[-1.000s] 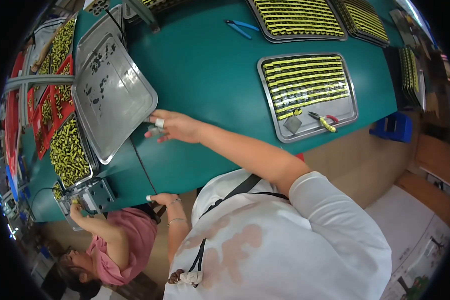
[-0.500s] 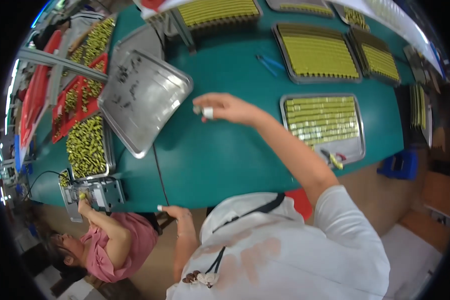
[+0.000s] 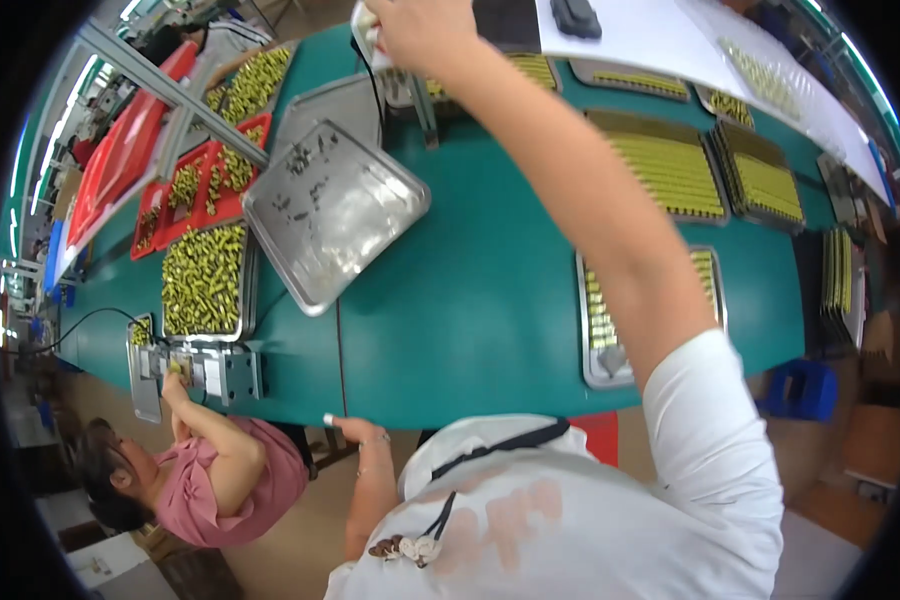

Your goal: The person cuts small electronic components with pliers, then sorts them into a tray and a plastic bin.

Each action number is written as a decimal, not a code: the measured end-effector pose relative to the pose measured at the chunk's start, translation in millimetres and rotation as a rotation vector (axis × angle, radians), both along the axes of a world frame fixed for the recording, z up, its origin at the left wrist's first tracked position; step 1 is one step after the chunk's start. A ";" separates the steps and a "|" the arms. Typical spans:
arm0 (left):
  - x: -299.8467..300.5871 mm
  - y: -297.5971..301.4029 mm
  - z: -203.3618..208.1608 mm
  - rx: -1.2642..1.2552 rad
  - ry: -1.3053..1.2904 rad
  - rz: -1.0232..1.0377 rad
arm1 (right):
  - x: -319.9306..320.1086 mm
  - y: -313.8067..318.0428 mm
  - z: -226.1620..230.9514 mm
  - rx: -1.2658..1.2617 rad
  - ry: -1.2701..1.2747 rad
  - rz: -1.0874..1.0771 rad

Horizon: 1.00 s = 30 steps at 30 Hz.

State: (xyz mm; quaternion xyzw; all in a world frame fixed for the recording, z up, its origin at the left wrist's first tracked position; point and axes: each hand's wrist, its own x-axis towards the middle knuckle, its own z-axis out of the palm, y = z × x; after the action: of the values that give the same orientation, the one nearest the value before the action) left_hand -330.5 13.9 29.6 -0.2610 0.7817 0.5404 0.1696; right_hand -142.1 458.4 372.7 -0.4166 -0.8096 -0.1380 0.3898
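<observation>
My right hand (image 3: 425,32) is raised to the top edge of the view, beside a white container (image 3: 363,28) on the shelf above the table. Its fingertips are partly cut off, so I cannot see what they hold, if anything. At the table's near edge, my left hand (image 3: 358,431) hangs low with nothing visible in it, one finger in a white cover pointing left. Under my right arm, a metal tray (image 3: 595,376) with rows of yellow-green cylindrical pieces is partly hidden. A large tilted metal tray (image 3: 355,225) with scattered small dark bits lies left of centre.
Loose yellow-green pieces fill a tray (image 3: 205,285) and red bins (image 3: 185,190) at left. A co-worker in pink (image 3: 235,470) handles a small metal machine (image 3: 225,370). Full trays (image 3: 670,165) stand far right. A metal shelf post (image 3: 425,110) rises from the green table (image 3: 450,320).
My right hand has moved up and away from over the table to the shelf, and its forearm now covers part of the tray at right. My left hand stays near the table edge.
</observation>
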 end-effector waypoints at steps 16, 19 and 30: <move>-8.9 -95.4 -49.4 0.296 -0.073 -0.315 | 143.5 -209.6 -289.1 -0.726 -0.077 -0.271; -13.0 -171.9 -62.0 0.389 -0.111 -0.516 | 137.7 -268.3 -337.4 -0.869 -0.222 -0.442; 2.8 -463.0 -161.3 0.151 -0.292 -0.446 | 50.6 -565.4 -327.2 -0.897 0.214 0.425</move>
State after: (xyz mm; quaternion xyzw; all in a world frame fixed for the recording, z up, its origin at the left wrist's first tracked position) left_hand -327.6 -449.0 -131.7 -0.1443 0.7447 0.5032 0.4141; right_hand -91.5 -107.0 45.4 -0.3809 -0.8116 0.3492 0.2727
